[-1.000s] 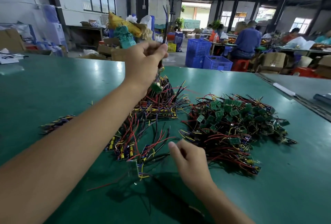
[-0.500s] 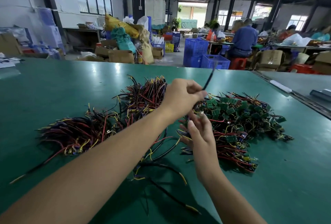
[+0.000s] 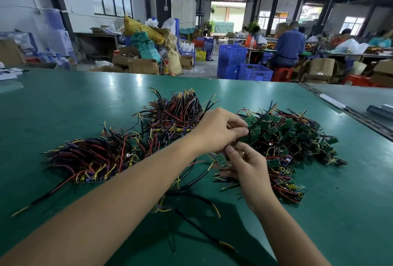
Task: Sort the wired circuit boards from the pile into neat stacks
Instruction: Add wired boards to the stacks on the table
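A loose pile of small green circuit boards (image 3: 285, 136) with red, black and yellow wires lies at the right of the green table (image 3: 63, 104). Two sorted stacks lie to its left: one stack (image 3: 176, 114) at the back centre, another stack (image 3: 91, 159) at the left. My left hand (image 3: 219, 129) reaches across to the pile's left edge, its fingers curled round a black wire. Just below it, my right hand (image 3: 244, 163) pinches a small green board (image 3: 221, 159) with wires trailing toward me.
Loose black and yellow wires (image 3: 191, 199) lie on the table under my forearms. Blue crates (image 3: 242, 63), cardboard boxes and sacks stand beyond the table's far edge. People sit at tables at the back right. A second table (image 3: 361, 99) adjoins on the right.
My left hand came down from above the back stack and moved right to the pile's edge. My right hand rose from the table to meet it and now pinches a board.
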Demonstrator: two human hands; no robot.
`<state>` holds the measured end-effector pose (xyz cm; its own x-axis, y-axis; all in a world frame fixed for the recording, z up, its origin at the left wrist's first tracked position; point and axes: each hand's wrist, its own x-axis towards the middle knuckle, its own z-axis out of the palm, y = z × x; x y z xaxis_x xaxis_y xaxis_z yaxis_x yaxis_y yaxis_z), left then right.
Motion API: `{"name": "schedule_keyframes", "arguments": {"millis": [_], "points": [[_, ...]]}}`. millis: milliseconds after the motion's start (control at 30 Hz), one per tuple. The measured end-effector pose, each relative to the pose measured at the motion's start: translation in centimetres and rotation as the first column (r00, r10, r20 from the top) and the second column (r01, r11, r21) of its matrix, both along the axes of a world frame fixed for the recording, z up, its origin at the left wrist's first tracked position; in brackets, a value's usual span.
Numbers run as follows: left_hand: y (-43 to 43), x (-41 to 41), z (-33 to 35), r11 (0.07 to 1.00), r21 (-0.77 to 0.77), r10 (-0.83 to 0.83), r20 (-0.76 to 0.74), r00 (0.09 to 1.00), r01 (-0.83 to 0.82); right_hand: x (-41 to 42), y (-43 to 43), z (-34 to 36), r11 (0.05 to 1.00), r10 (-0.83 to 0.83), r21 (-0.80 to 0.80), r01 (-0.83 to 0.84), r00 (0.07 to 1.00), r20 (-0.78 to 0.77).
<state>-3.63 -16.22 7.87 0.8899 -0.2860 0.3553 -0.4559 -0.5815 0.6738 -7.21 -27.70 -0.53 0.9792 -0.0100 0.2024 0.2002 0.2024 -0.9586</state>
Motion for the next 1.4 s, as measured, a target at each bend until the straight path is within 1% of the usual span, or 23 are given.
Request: {"name": "schedule_keyframes", "arguments": {"millis": [67, 100, 200, 267, 333, 433, 500, 600, 633, 700, 767, 867, 900, 933, 967, 1033, 1100, 1133, 1233, 1267, 1333, 1400], "points": [[1.7, -0.6, 0.2, 1.000, 0.007, -0.019, -0.004, 1.000, 0.020, 0.4, -0.7, 0.0, 0.994, -0.088, 0.057, 0.091, 0.995, -0.050], [3.0, -0.9, 0.3, 1.000, 0.011, -0.022, -0.016, 1.000, 0.022, 0.8, -1.3, 0.0, 0.984, -0.162, 0.063, 0.167, 0.984, -0.077], [8.1, -2.5, -0.3, 0.999, 0.040, 0.025, -0.062, 0.998, -0.023, 2.2, -3.7, -0.4, 0.904, -0.421, -0.004, 0.427, 0.891, -0.171], [11.4, -4.0, -1.4, 0.992, 0.070, 0.104, -0.028, 0.994, -0.102, 3.1, -4.9, -0.6, 0.867, -0.488, -0.018, 0.498, 0.839, -0.241], [13.9, -5.7, -2.9, 0.988, 0.079, 0.133, -0.041, 0.990, -0.130, 3.7, -5.6, -0.5, 0.871, -0.465, 0.017, 0.491, 0.835, -0.296], [16.4, -7.9, -5.1, 0.999, 0.038, 0.004, -0.225, 0.974, 0.005, 3.9, -6.0, -0.1, 0.874, -0.437, 0.044, 0.484, 0.822, -0.364], [17.4, -8.9, -6.3, 0.993, 0.091, -0.050, -0.288, 0.956, 0.079, 3.6, -5.9, 0.1, 0.875, -0.411, 0.089, 0.476, 0.827, -0.384], [17.4, -9.3, -7.7, 0.958, 0.253, -0.052, -0.316, 0.947, 0.137, 3.0, -5.1, 0.3, 0.875, -0.371, 0.154, 0.458, 0.841, -0.394], [17.2, -9.2, -8.0, 0.951, 0.279, -0.046, -0.311, 0.949, 0.137, 2.8, -4.7, 0.3, 0.876, -0.360, 0.170, 0.451, 0.847, -0.390], [16.8, -8.9, -8.2, 0.955, 0.279, -0.026, -0.263, 0.964, 0.102, 2.5, -3.9, 0.3, 0.890, -0.327, 0.190, 0.414, 0.872, -0.365], [16.5, -8.6, -8.3, 0.967, 0.248, -0.014, -0.166, 0.986, 0.055, 1.9, -3.2, 0.3, 0.925, -0.280, 0.162, 0.343, 0.906, -0.317], [16.3, -8.2, -7.6, 0.990, 0.141, 0.021, -0.001, 1.000, -0.020, 1.6, -2.3, -0.1, 0.961, -0.270, -0.011, 0.276, 0.931, -0.244], [16.2, -8.1, -7.3, 0.994, 0.097, 0.047, 0.035, 0.998, -0.050, 1.6, -2.1, -0.3, 0.962, -0.274, -0.055, 0.269, 0.933, -0.233], [16.1, -7.9, -6.9, 0.996, 0.050, 0.073, 0.057, 0.996, -0.076, 1.6, -2.0, -0.4, 0.963, -0.270, -0.066, 0.262, 0.936, -0.226], [15.9, -7.8, -6.6, 0.996, 0.001, 0.094, 0.063, 0.994, -0.094, 1.6, -1.9, -0.5, 0.965, -0.261, -0.047, 0.257, 0.940, -0.218], [15.4, -7.6, -6.2, 0.989, -0.086, 0.127, 0.059, 0.990, -0.122, 1.7, -1.9, -0.5, 0.964, -0.251, 0.040, 0.264, 0.946, -0.206], [14.9, -7.4, -6.1, 0.977, -0.139, 0.170, 0.053, 0.984, -0.161, 1.8, -2.5, -0.4, 0.959, -0.235, 0.108, 0.263, 0.948, -0.216], [14.6, -7.3, -6.1, 0.973, -0.160, 0.175, 0.050, 0.983, -0.165, 1.9, -2.7, -0.4, 0.964, -0.203, 0.121, 0.235, 0.951, -0.233], [13.8, -7.0, -6.1, 0.955, -0.281, 0.107, 0.017, 0.994, -0.098, 1.9, -2.6, -0.6, 0.984, -0.057, 0.149, 0.102, 0.957, -0.284], [13.6, -7.0, -6.0, 0.940, -0.330, 0.091, 0.007, 0.996, -0.083, 1.8, -2.2, -0.7, 0.985, -0.040, 0.152, 0.086, 0.958, -0.286], [13.1, -6.9, -6.0, 0.919, -0.385, 0.092, 0.006, 0.996, -0.083, 1.7, -1.5, -0.9, 0.983, -0.061, 0.150, 0.104, 0.962, -0.267], [12.7, -6.9, -6.2, 0.903, -0.418, 0.116, 0.014, 0.993, -0.099, 1.5, -1.1, -1.1, 0.979, -0.151, 0.100, 0.177, 0.963, -0.225]]}}
